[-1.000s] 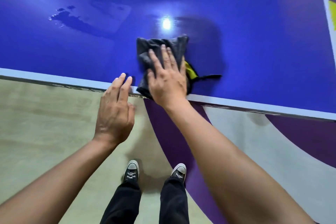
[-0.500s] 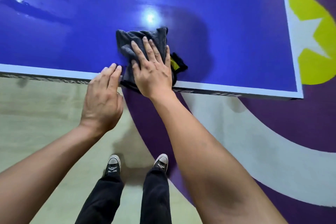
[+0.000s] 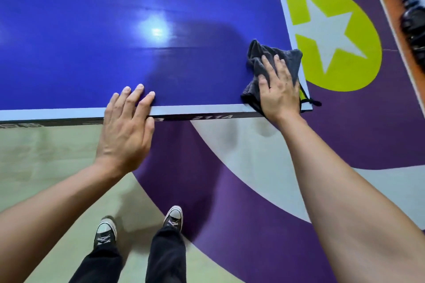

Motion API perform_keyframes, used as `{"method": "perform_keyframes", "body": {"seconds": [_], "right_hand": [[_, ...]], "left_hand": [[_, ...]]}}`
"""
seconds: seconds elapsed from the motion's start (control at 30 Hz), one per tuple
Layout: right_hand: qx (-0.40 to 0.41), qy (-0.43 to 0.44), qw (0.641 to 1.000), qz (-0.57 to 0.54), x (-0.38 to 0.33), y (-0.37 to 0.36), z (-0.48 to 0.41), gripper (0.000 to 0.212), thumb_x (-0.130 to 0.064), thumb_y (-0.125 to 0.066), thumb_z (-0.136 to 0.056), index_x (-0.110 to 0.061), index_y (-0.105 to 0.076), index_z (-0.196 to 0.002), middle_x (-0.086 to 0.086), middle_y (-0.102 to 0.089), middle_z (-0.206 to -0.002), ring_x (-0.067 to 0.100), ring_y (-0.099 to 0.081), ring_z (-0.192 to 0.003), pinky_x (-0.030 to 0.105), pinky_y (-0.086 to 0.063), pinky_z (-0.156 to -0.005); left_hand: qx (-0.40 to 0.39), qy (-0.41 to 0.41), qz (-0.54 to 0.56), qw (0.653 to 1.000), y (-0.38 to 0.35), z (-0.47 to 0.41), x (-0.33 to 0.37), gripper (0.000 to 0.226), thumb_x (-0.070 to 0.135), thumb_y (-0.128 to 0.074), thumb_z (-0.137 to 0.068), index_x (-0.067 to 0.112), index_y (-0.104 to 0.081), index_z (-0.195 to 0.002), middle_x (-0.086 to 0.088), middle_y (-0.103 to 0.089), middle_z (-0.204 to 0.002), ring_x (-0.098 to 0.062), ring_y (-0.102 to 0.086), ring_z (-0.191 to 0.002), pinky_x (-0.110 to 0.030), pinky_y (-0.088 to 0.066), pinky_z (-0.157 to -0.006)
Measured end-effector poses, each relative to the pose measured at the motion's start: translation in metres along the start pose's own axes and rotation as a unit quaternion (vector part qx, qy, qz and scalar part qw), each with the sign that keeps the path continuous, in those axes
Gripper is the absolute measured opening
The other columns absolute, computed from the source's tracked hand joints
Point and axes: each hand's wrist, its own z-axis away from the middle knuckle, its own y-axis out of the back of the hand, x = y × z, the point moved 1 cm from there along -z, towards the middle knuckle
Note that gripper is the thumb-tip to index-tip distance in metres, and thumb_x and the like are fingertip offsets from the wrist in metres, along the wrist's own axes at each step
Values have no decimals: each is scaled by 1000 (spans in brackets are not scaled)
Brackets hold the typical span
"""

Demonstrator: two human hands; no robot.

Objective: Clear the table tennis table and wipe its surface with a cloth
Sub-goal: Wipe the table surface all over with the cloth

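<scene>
The right hand point(image 3: 279, 93) lies flat, palm down, on a dark grey cloth point(image 3: 271, 69) at the near right corner of the blue worktop point(image 3: 115, 41). Its grip is spread, fingers point(image 3: 266, 64) apart and extended across the fabric, pressing it to the surface rather than closing around it. The cloth is bunched; its near part hangs over the white near edge line, and its right side reaches the right edge. A yellow tag with a black cord point(image 3: 307, 99) pokes out from under the hand at the very corner.

The left hand point(image 3: 125, 130) rests open on the near edge, well apart from the cloth, fingertips point(image 3: 139, 87) on the blue surface, holding nothing.

Below, a yellow circle with a white star point(image 3: 331, 37) marks the purple floor beyond the right edge.
</scene>
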Motion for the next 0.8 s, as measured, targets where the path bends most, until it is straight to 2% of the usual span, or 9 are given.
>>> {"method": "perform_keyframes", "body": {"seconds": [0.07,0.23,0.3,0.5,0.67,0.8], "right_hand": [[17,-18,1000,-4,3,-1,1,53,-45,-32,-108,-40,-25,-160,-5,-16,-171,11,-7,-157,51,-8,-127],[77,-158,984,-41,-40,-14,24,55,-43,-36,-107,-36,-27,-161,-2,-14,-171,14,-7,-158,55,-5,-126],[84,-168,981,-49,-59,-22,41,55,-42,-37,-107,-36,-27,-161,-1,-13,-172,15,-7,-158,59,-6,-125],[71,-76,994,-43,-136,-50,76,58,-43,-34,-103,-34,-29,-160,2,-16,-171,18,-10,-158,61,-8,-122],[69,48,995,-47,-267,-91,120,56,-39,-42,-103,-33,-36,-158,2,-21,-170,19,-20,-156,58,-18,-121],[43,156,985,-55,-383,-127,164,59,-41,-40,-101,-33,-34,-159,2,-19,-170,16,-17,-157,54,-9,-124]], "left_hand": [[2,-11,3,1000,0,1,-7,53,26,-36,-99,11,-43,-149,-15,-38,-157,-38,-31,-147,-51,-19,-123],[-10,-34,-5,999,14,5,-17,51,24,-39,-101,10,-44,-150,-16,-38,-158,-39,-33,-146,-52,-24,-121],[-10,-26,2,1000,16,10,-22,51,25,-40,-101,10,-45,-149,-16,-38,-158,-37,-34,-147,-51,-26,-121],[10,24,-13,1000,23,40,-75,53,24,-40,-100,9,-42,-151,-12,-37,-159,-32,-32,-148,-49,-23,-122],[27,101,-26,994,46,72,-141,54,24,-38,-99,12,-40,-152,-12,-36,-159,-32,-28,-150,-48,-21,-123],[36,150,-25,988,68,100,-206,54,27,-34,-100,14,-38,-153,-11,-34,-161,-30,-27,-151,-47,-21,-123]]}}
